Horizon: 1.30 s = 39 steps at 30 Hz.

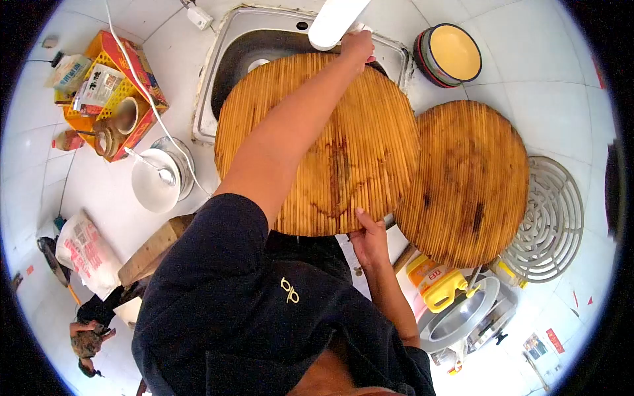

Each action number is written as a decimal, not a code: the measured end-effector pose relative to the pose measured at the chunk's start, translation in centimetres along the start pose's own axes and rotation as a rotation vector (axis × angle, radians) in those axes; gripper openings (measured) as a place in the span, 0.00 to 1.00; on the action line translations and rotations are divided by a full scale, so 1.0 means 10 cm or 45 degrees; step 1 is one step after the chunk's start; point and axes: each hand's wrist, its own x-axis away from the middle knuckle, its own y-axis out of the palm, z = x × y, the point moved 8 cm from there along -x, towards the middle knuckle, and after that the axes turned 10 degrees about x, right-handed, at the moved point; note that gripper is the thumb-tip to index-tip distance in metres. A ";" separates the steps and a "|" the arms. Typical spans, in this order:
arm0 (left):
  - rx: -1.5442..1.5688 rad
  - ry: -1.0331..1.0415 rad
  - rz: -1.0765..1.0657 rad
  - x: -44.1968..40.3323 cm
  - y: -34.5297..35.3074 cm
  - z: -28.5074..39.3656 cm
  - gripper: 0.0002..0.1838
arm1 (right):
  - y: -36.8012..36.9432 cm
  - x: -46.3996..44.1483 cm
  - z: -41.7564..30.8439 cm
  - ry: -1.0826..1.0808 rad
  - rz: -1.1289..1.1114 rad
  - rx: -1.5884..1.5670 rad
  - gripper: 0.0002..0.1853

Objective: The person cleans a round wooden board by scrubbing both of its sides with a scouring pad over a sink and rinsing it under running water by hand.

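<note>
A large round slatted wooden lid (317, 145) lies tilted over the sink (228, 59), with dark stains near its lower middle. My right hand (370, 239) grips its near edge, thumb on top and fingers beneath. My left hand (358, 49) reaches across the lid to a white faucet (337, 23) above the sink, fingers closed at its base; the exact grip is partly hidden. A second round slatted lid (465, 185) rests to the right, partly behind the first.
On the left are a box of jars and packets (135, 49), a white bowl with a spoon (152, 188) and a cable. Stacked bowls (456, 53), a metal ring rack (548, 224), a yellow jug (439, 287) and metal basins (472, 307) are right. Another person (89, 340) is lower left.
</note>
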 end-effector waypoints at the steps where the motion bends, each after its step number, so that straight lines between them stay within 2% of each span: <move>1: -0.034 0.019 -0.017 0.00 -0.04 -0.03 0.12 | 0.00 0.00 0.01 0.028 0.003 -0.017 0.23; 4: -0.088 0.094 -0.126 0.00 -0.13 -0.10 0.08 | 0.02 0.00 0.00 0.043 0.008 -0.029 0.23; 13: -0.325 0.340 -0.290 -0.11 -0.35 -0.22 0.12 | 0.05 0.02 -0.01 0.002 -0.017 -0.007 0.22; 19: -0.315 0.392 -0.227 -0.07 -0.42 -0.26 0.12 | 0.04 0.02 0.00 0.006 -0.015 -0.015 0.23; 22: -0.335 0.309 -0.182 -0.08 -0.46 -0.34 0.11 | 0.02 0.01 0.02 0.015 -0.007 0.005 0.24; 25: -0.222 0.365 -0.189 -0.17 -0.77 -0.33 0.13 | -0.01 0.01 0.04 0.038 0.011 0.010 0.25; 27: 0.337 0.156 -0.140 -0.26 -1.29 -0.27 0.15 | -0.02 -0.01 0.08 0.045 0.013 -0.010 0.26; 30: 1.012 -0.312 -0.130 -0.16 -1.40 -0.04 0.17 | -0.14 -0.09 0.19 0.074 0.012 -0.021 0.26; 33: 0.532 -0.457 -0.477 0.01 -1.13 -0.01 0.17 | -0.31 -0.19 0.39 0.164 0.005 -0.036 0.26; 38: 0.062 -0.134 -0.292 0.19 -1.25 -0.08 0.17 | -0.39 -0.27 0.69 0.279 -0.133 -0.137 0.29; 39: -0.014 -0.086 -0.266 0.18 -1.31 -0.09 0.18 | -0.45 -0.22 0.79 0.387 -0.012 -0.042 0.31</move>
